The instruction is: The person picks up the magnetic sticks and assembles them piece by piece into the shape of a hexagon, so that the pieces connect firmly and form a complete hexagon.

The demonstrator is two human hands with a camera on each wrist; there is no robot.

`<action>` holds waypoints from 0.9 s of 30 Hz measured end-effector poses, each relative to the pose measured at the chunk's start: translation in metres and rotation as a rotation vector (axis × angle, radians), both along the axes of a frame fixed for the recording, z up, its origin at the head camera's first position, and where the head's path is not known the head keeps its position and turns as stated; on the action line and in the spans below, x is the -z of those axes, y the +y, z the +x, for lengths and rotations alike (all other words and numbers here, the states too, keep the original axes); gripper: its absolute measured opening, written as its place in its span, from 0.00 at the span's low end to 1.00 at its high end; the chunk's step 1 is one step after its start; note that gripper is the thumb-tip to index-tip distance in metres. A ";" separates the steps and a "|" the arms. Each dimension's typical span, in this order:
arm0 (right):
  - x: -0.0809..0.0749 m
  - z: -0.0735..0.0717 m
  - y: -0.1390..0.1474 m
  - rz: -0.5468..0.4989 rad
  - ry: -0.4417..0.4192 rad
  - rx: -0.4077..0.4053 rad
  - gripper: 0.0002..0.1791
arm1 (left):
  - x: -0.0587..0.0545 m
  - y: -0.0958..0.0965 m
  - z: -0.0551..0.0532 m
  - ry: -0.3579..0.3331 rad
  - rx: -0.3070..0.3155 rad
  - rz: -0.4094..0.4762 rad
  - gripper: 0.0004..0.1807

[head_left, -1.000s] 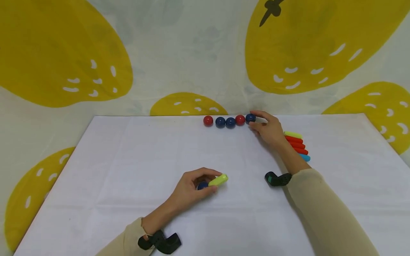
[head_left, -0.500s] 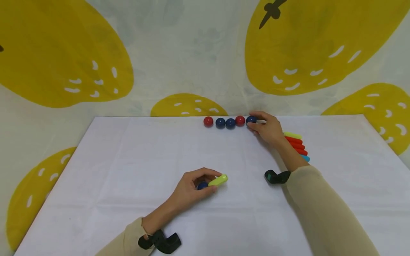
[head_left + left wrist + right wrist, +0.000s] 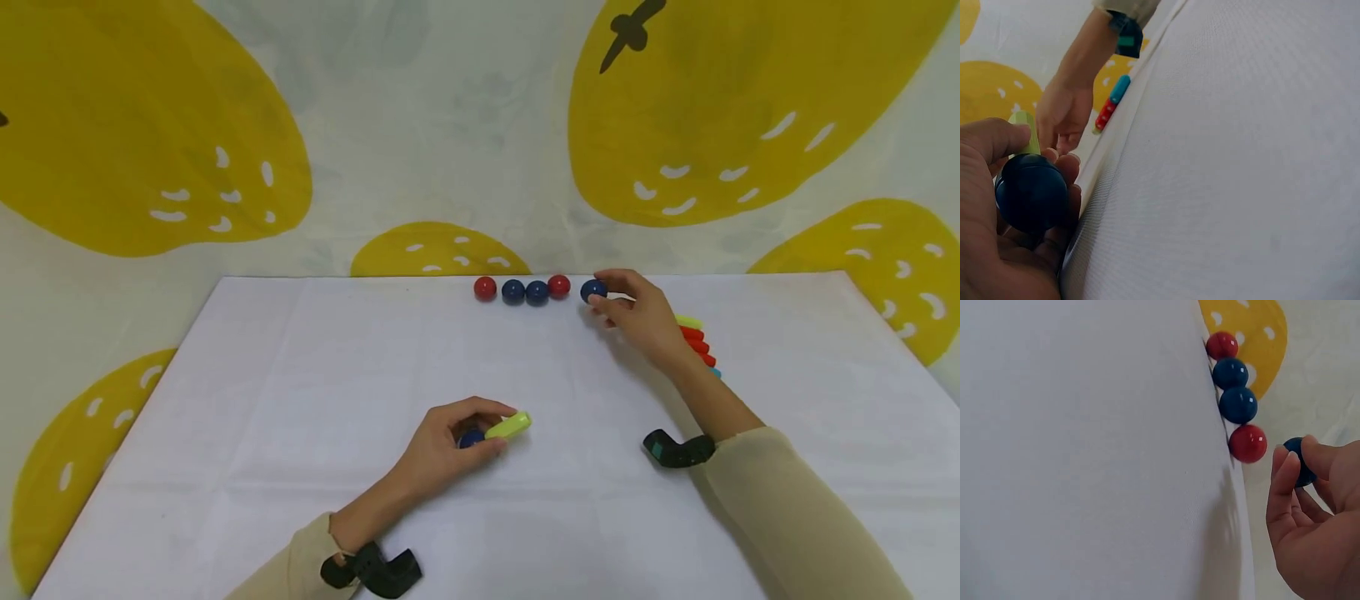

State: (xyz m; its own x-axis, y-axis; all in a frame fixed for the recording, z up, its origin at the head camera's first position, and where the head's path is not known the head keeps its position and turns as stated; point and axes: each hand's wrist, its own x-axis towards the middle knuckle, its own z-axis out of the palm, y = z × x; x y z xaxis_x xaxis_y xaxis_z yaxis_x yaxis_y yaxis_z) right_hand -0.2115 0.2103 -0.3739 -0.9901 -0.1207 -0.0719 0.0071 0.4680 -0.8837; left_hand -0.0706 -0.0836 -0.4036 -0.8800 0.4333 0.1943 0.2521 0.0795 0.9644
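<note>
Blue ball [image 3: 592, 292] in its fingers, a person's right hand [image 3: 647, 323] reaches over the far part of a white cloth [image 3: 247, 433], thumb and fingertips drawn narrow in a pinch. The ball is just right of a row of four set along the far edge, with a gap between it and the nearest; whether it touches the cloth cannot be told. From left to right, the row shows the left red ball [image 3: 485, 289], the left blue ball [image 3: 513, 292], the right blue ball [image 3: 537, 293] and the right red ball [image 3: 558, 287], all close together.

Nearer and left of centre, the left hand [image 3: 438, 454] grips a yellow stick [image 3: 508, 426] between thumb and fingers, its free end pointing right. A small blue ball [image 3: 1034, 194] sits within the curled fingers, against the stick's other end; whether the two are joined cannot be told.

At far right, partly hidden behind the right hand and wrist, more sticks lie side by side: a pale stick [image 3: 691, 322] farthest, then three red sticks [image 3: 698, 347], then a blue stick [image 3: 716, 374] nearest. Both arms wear beige, the right sleeve [image 3: 798, 508] and the left sleeve [image 3: 292, 567], with a black device at each wrist. Behind the cloth stands a pale backdrop [image 3: 442, 125] with large yellow shapes
</note>
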 end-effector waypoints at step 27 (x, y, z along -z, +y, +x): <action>0.003 0.090 -0.022 -0.413 -0.194 -0.327 0.23 | -0.012 -0.001 0.002 -0.018 -0.004 -0.020 0.17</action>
State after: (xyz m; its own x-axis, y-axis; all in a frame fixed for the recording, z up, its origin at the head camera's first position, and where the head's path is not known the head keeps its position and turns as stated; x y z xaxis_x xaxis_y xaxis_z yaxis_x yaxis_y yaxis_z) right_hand -0.1218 0.1887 -0.3768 -0.8697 -0.4760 -0.1304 0.1002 0.0883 -0.9910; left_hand -0.0685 -0.0841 -0.3917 -0.8851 0.4335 0.1696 0.2342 0.0998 0.9671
